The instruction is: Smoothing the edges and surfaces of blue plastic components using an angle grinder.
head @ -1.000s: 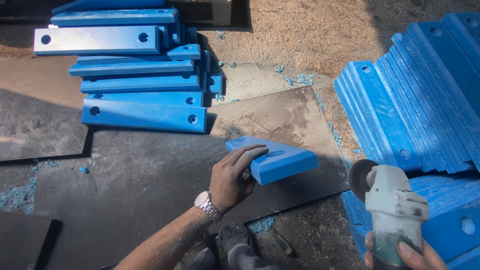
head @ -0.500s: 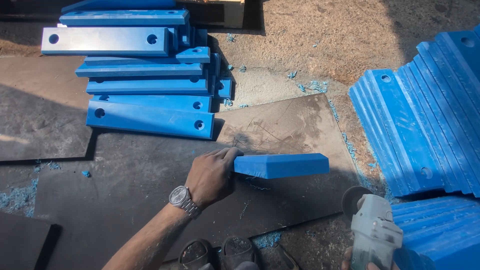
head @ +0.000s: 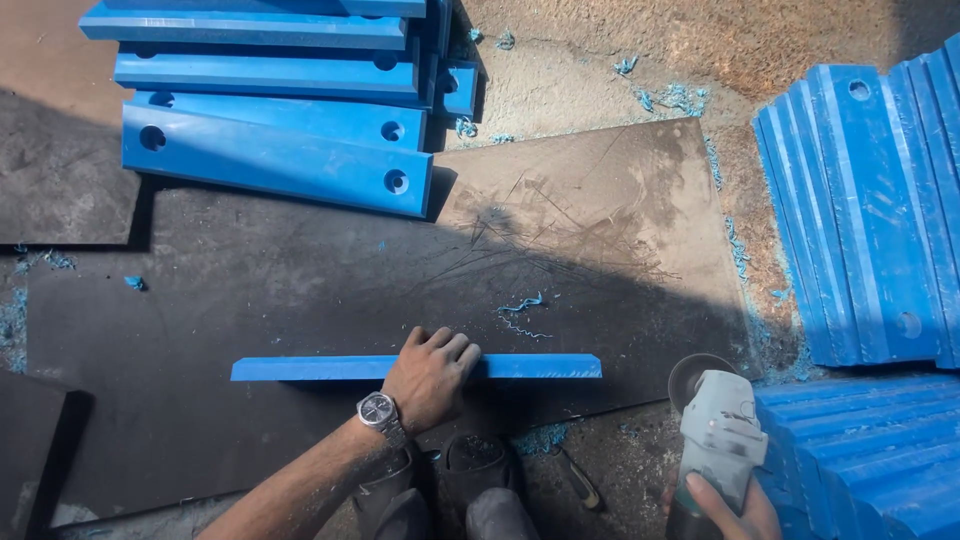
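My left hand [head: 428, 376] grips a long blue plastic bar [head: 300, 368] that stands on its edge across a dark metal sheet [head: 300, 290]. A wristwatch is on that wrist. My right hand [head: 730, 508] holds a grey angle grinder [head: 715, 430] at the lower right, its disc pointing up, a short way right of the bar's end. My feet in dark sandals [head: 470, 470] show just below the bar.
A stack of blue bars with round holes [head: 270, 110] lies at the upper left. More blue bars [head: 870, 220] lean in a row at the right, with another pile [head: 860, 450] below. Blue shavings litter the sandy ground [head: 650, 60].
My left hand has swung the blue bar round from pointing right and set it down on edge across the sheet. The grinder stays at the lower right. The view has tilted down.
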